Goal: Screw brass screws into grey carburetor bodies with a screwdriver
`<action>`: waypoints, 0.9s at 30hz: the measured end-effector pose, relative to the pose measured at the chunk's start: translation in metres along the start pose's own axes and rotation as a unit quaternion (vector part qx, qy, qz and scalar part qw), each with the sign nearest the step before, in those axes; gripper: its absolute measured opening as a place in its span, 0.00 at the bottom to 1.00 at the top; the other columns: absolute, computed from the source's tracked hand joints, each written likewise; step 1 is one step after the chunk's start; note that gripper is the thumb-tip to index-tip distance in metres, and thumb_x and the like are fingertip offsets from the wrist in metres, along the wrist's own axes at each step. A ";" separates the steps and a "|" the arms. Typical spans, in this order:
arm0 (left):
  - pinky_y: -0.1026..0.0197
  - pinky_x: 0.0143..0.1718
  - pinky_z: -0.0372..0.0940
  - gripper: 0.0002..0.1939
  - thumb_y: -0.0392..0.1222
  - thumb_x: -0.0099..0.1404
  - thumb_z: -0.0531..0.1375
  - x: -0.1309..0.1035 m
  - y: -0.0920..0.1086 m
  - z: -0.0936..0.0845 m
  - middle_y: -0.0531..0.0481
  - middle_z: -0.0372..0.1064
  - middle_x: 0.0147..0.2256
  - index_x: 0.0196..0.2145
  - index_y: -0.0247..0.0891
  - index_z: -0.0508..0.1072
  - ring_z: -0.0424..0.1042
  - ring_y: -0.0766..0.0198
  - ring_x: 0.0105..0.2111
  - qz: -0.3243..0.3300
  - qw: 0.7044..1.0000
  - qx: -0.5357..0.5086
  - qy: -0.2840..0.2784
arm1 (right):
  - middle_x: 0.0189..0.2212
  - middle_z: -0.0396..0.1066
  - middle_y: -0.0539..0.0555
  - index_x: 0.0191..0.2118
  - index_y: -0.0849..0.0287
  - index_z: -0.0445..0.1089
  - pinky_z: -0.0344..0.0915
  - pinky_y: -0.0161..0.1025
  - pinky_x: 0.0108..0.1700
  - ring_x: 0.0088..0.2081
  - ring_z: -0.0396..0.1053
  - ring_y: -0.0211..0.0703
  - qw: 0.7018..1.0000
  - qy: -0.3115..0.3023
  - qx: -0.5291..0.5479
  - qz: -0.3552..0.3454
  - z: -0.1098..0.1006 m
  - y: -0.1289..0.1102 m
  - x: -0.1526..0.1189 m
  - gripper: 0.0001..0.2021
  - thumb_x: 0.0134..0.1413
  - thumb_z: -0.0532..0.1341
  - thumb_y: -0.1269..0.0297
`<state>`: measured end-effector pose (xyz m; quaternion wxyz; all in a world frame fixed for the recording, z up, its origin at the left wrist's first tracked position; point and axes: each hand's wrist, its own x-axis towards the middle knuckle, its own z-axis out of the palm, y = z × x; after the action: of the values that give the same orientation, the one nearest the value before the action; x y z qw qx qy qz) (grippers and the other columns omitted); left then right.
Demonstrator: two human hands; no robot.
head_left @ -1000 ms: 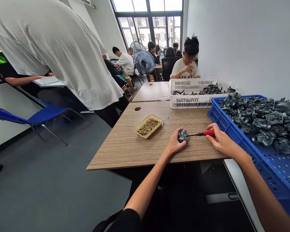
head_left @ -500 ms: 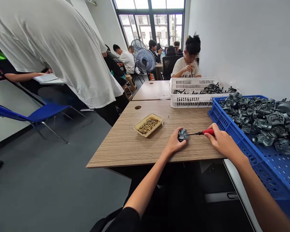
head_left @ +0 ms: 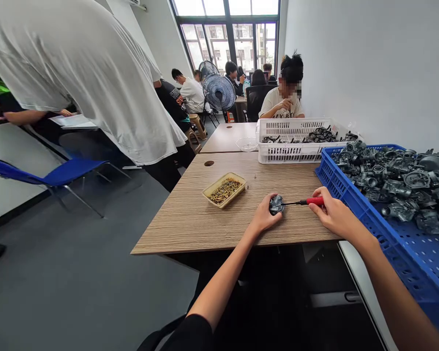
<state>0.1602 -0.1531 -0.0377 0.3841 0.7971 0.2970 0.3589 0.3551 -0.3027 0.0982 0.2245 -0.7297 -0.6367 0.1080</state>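
Note:
Near the table's front edge, my left hand (head_left: 266, 213) is closed around a grey metal carburetor (head_left: 277, 204), thumb on the near side. My right hand (head_left: 331, 210) grips the red handle of a screwdriver (head_left: 314, 201). The screwdriver's dark shaft lies almost level and points left, its tip meeting the carburetor's right side; the exact contact spot is too small to make out. Left of my hands sits a cream plastic tray (head_left: 208, 196) holding many small brass-coloured parts (head_left: 225, 190). Tiny metal pieces (head_left: 247, 187) lie on the tabletop just right of the tray.
A blue crate (head_left: 351, 207) heaped with carburetors (head_left: 395, 175) stands close on my right. Behind it is a white basket (head_left: 294, 156) with dark parts. A co-worker (head_left: 281, 100) sits beyond the basket. At left, a person in a white shirt (head_left: 84, 83) bends beside a blue chair (head_left: 73, 170).
My hands, the carburetor and the screwdriver keep nearly the same positions. My right hand's fingers have shifted slightly on the handle.

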 end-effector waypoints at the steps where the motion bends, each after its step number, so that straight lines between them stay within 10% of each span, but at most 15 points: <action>1: 0.51 0.61 0.64 0.35 0.36 0.54 0.63 0.000 0.000 0.000 0.45 0.70 0.57 0.60 0.42 0.64 0.70 0.54 0.55 -0.002 1.000 0.000 -0.001 | 0.40 0.77 0.55 0.47 0.50 0.59 0.65 0.41 0.38 0.40 0.76 0.52 0.999 -0.005 0.026 -0.024 0.000 0.000 0.000 0.09 0.68 0.53 0.53; 8: 0.51 0.61 0.64 0.35 0.36 0.54 0.63 0.000 0.001 0.000 0.45 0.70 0.56 0.60 0.42 0.64 0.70 0.54 0.55 -0.005 1.000 0.000 0.000 | 0.28 0.74 0.53 0.43 0.52 0.61 0.56 0.38 0.29 0.31 0.74 0.52 0.998 0.030 -0.050 0.034 0.004 -0.001 0.000 0.12 0.67 0.53 0.49; 12: 0.50 0.62 0.63 0.35 0.36 0.54 0.63 -0.001 0.000 0.001 0.45 0.69 0.57 0.60 0.42 0.64 0.70 0.54 0.56 -0.002 1.000 0.000 0.005 | 0.37 0.77 0.53 0.48 0.50 0.58 0.63 0.39 0.35 0.36 0.75 0.49 0.999 -0.003 0.021 -0.034 0.002 -0.001 0.000 0.09 0.68 0.52 0.53; 18: 0.51 0.62 0.63 0.35 0.37 0.55 0.63 -0.001 -0.002 0.001 0.45 0.69 0.57 0.61 0.42 0.64 0.70 0.54 0.56 -0.003 1.000 0.002 0.006 | 0.31 0.75 0.56 0.43 0.52 0.59 0.57 0.39 0.29 0.33 0.76 0.55 0.990 0.026 -0.126 0.055 0.002 -0.007 -0.003 0.11 0.69 0.51 0.51; 23: 0.51 0.63 0.62 0.35 0.37 0.54 0.63 -0.001 -0.002 0.001 0.44 0.69 0.57 0.61 0.41 0.64 0.70 0.55 0.55 -0.001 1.000 -0.001 0.008 | 0.45 0.77 0.57 0.48 0.50 0.57 0.64 0.40 0.37 0.44 0.77 0.53 0.999 -0.011 0.001 -0.032 0.001 -0.005 -0.004 0.08 0.69 0.50 0.54; 27: 0.51 0.62 0.63 0.35 0.37 0.54 0.63 -0.001 -0.002 0.002 0.44 0.69 0.57 0.60 0.41 0.64 0.70 0.54 0.55 0.003 1.000 -0.007 0.011 | 0.35 0.77 0.57 0.44 0.52 0.59 0.61 0.41 0.33 0.37 0.77 0.55 0.997 0.012 -0.069 0.033 0.003 -0.007 -0.001 0.11 0.70 0.49 0.50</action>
<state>0.1604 -0.1535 -0.0406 0.3853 0.7913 0.2966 0.3706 0.3473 -0.3023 0.0989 0.1775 -0.7654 -0.6154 0.0623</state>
